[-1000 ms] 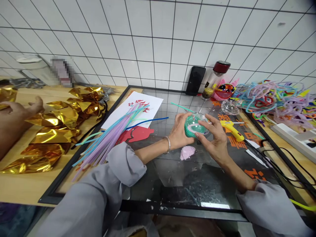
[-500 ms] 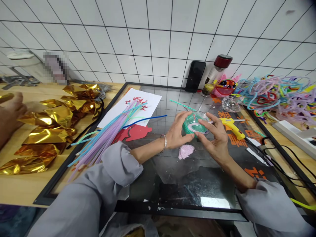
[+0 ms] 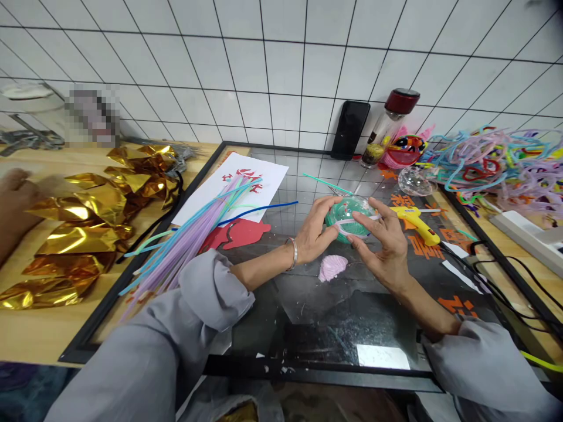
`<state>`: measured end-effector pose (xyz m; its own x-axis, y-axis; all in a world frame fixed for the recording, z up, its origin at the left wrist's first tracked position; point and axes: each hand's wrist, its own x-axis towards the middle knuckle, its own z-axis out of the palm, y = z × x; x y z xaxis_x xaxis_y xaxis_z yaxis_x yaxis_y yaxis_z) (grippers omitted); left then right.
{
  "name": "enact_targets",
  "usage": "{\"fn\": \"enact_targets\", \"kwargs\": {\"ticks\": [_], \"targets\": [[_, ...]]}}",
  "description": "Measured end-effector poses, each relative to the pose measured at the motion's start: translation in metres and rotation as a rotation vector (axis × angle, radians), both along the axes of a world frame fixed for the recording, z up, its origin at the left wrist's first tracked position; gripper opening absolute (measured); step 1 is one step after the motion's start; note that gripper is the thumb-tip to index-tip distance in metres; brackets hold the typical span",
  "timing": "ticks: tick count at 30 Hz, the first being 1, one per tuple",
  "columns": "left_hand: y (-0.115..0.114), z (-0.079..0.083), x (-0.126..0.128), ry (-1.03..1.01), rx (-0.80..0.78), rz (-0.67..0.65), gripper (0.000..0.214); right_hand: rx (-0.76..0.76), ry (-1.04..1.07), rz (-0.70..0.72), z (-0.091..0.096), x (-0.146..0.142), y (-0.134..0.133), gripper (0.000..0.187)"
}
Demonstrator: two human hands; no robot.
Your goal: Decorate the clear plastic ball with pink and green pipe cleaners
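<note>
My left hand [image 3: 313, 234] and my right hand [image 3: 383, 243] together hold a clear dome filled with coiled green pipe cleaner [image 3: 347, 218] just above the glass mat [image 3: 334, 310]. The left fingers cup its left side. The right thumb and fingers press a pale pink pipe cleaner [image 3: 352, 230] across its front. A small pink shell shape [image 3: 332, 268] lies on the mat right below the hands.
A yellow glue gun [image 3: 413, 221] lies right of the hands, a second clear dome [image 3: 412, 180] behind it. A bundle of pipe cleaners [image 3: 189, 240], white paper [image 3: 240, 184] and red cut-outs [image 3: 240, 234] lie left. Gold foil [image 3: 83, 223] and another person's hand [image 3: 20, 199] are far left.
My hands have stayed on the green dome and turned it slightly. The other person's hand at far left has shifted over the gold foil. The view has tilted a little.
</note>
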<state>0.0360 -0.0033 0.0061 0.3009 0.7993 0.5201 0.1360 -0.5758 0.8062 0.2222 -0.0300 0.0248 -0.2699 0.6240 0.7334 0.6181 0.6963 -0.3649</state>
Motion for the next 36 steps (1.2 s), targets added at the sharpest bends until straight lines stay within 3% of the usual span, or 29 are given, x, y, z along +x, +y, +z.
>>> {"fn": "enact_targets", "kwargs": {"ticks": [6,11,19,25,30,36], "targets": [[0.005,-0.005,-0.001,-0.063,-0.140,0.026,0.053,-0.103,0.076,0.026,-0.005,0.004,0.006,0.071],[0.013,-0.006,-0.008,-0.111,-0.232,-0.013,0.053,-0.283,0.326,0.177,-0.014,0.012,0.015,0.077],[0.028,-0.011,-0.021,-0.119,-0.330,-0.035,0.055,-0.476,0.653,0.239,-0.023,0.018,0.029,0.063],[0.029,-0.006,-0.022,-0.205,-0.404,-0.004,0.055,-0.517,0.736,0.236,-0.028,0.015,0.033,0.043],[0.028,-0.004,-0.021,-0.279,-0.493,0.010,0.052,-0.503,0.782,0.226,-0.025,0.012,0.031,0.041],[0.029,-0.006,-0.020,-0.284,-0.488,0.014,0.045,-0.472,0.736,0.188,-0.021,0.010,0.028,0.037]]}}
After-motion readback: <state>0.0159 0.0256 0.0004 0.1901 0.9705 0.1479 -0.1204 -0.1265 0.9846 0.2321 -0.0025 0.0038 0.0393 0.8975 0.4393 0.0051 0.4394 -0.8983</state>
